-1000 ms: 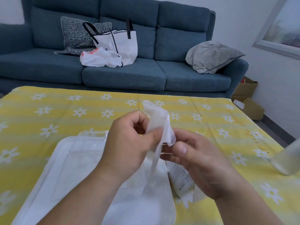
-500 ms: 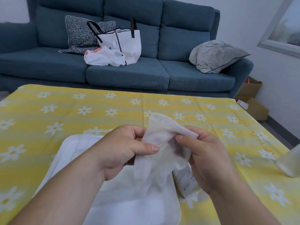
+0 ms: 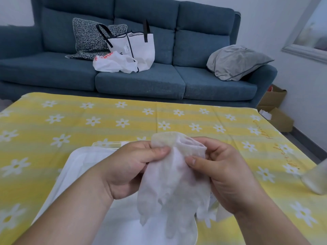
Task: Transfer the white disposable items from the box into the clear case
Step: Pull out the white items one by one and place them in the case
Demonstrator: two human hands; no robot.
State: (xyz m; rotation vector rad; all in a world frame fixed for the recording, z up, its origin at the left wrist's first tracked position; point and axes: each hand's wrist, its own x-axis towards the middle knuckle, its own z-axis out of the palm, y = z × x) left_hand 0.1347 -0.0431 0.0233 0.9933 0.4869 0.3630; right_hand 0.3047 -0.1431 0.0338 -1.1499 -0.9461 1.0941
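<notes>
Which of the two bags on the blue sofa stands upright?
The white fabric tote bag with black handles stands upright; the white crumpled plastic bag lies slumped on the seat in front of it.

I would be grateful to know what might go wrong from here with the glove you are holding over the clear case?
1. The left hand and right hand both pinch the thin white glove at its cuff; pulling apart might tear it.
2. Its limp lower end hangs near the clear case's right edge, so it may land partly on the tablecloth.
3. The translucent container at the table's right edge might get knocked by the right arm.
</notes>
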